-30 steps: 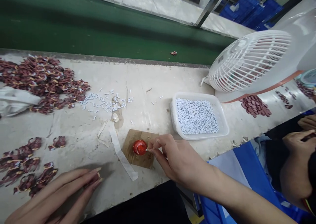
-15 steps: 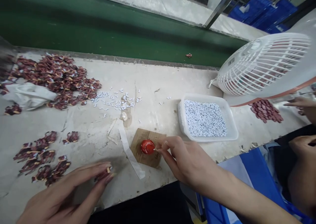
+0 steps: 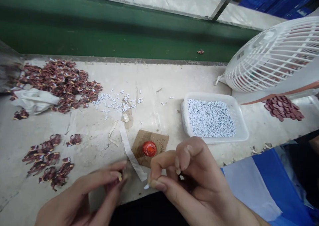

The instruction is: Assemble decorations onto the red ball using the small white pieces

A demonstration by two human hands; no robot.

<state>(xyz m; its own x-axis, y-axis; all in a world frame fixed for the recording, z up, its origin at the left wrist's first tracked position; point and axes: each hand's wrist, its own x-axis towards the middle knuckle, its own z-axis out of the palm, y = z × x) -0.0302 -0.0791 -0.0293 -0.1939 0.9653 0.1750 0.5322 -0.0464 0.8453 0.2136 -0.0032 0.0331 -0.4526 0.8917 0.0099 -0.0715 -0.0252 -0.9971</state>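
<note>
My left hand (image 3: pixel 92 192) is closed at the lower left, pinching a small brown-red figure (image 3: pixel 115 182); the fingers hide most of it, and a yellow bit shows. To its right, my right hand (image 3: pixel 184 182) holds a small white wavy piece (image 3: pixel 146 186) between thumb and forefinger, its tip pointing left. The two hands are apart. Just beyond the right hand, a red cap-like dish (image 3: pixel 149 148) with glossy red and whitish residue sits on a brown cardboard square (image 3: pixel 161 142). A white paper strip (image 3: pixel 129 149) lies beside the cardboard.
A clear plastic tub (image 3: pixel 241 128) of white wavy pieces stands right of centre, before a white fan (image 3: pixel 271 59). Brown-red figures (image 3: pixel 59 79) are heaped at back left, with a smaller group (image 3: pixel 45 156) nearer. Loose white pieces (image 3: pixel 114 101) lie mid-table; reddish discs (image 3: pixel 282 108) lie right.
My right hand has come back from the red dish toward me and the left hand, carrying the white piece. My left hand has shifted right with the figure. The view has turned slightly.
</note>
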